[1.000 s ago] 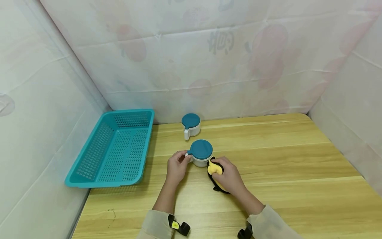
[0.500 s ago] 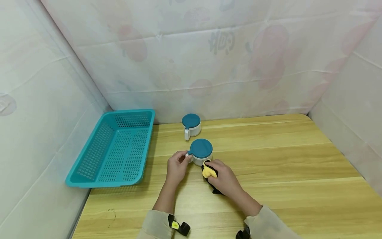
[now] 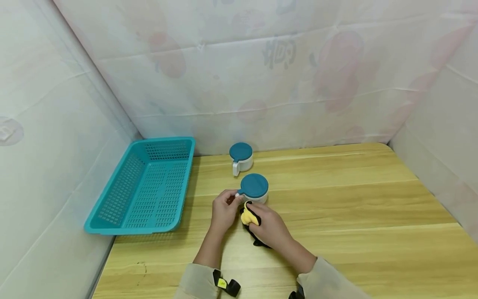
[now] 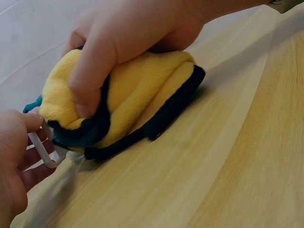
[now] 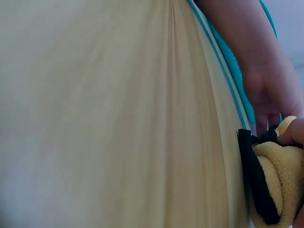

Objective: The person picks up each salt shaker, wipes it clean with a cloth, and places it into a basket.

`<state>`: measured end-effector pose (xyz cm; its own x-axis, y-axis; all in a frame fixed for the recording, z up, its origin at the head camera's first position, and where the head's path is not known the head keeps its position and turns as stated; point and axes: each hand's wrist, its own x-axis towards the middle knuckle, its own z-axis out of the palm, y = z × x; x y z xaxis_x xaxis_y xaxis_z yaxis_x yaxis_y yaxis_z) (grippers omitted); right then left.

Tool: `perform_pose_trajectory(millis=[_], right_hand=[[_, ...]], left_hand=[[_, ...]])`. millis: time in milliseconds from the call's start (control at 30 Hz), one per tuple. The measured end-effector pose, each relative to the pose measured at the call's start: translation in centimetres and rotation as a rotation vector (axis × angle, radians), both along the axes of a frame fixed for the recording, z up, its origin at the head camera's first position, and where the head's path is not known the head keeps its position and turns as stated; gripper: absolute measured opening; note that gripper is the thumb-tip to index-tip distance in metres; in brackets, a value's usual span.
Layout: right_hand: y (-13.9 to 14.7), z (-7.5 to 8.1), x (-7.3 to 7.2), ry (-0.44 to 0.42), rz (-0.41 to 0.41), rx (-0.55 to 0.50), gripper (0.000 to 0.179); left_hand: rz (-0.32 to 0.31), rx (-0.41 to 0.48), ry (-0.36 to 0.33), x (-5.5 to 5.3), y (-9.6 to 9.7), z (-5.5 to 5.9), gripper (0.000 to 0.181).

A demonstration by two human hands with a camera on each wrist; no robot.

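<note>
Thumb and fingers of the right hand [image 3: 270, 227] pinch a bunched yellow-and-black cloth [image 3: 249, 216] at the near side of the near jar [image 3: 255, 189]; contact with the wall, cannot tell. Bunching probably makes a firmer pad. The left hand [image 3: 224, 211] pinches the white handle [image 4: 41, 150], likely to steady the jar, which stands upright on the counter [image 3: 354, 216], blue lid on. Cloth's long axis slants from the jar back toward the right forearm, bunched end foremost. Jar round, so the handle gives its bearing: left, slightly toward the person. Beyond, far jar [image 3: 241, 158], lidded, apart, handle toward the person; perhaps set back for working room. Off left: turquoise basket [image 3: 140, 229], long side running away from the person.
</note>
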<state>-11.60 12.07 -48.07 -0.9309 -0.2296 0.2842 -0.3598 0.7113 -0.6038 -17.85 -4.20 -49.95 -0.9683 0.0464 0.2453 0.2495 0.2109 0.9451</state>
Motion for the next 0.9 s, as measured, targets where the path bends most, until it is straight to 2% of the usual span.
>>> perform_pose_trajectory(millis=[133, 267, 400, 567, 900], right_hand=[[-0.6, 0.2, -0.3, 0.028, 0.011, 0.045, 0.055], [-0.9, 0.4, -0.5, 0.007, 0.021, 0.038, 0.055], [-0.9, 0.6, -0.4, -0.003, -0.003, 0.015, 0.054], [-0.3, 0.9, -0.1, 0.023, -0.052, -0.062, 0.051], [1.7, 1.1, 0.1, -0.044, -0.107, -0.192, 0.045]], left_hand=[[0.005, -0.028, 0.013, 0.0, 0.1, 0.0, 0.017], [0.007, -0.046, 0.025, 0.0, 0.2, 0.1, 0.019], [0.01, -0.055, 0.03, 0.0, 0.2, 0.1, 0.019], [0.022, -0.053, 0.04, 0.0, 0.2, 0.3, 0.019], [0.021, -0.016, 0.019, 0.3, 0.5, 0.5, 0.015]])
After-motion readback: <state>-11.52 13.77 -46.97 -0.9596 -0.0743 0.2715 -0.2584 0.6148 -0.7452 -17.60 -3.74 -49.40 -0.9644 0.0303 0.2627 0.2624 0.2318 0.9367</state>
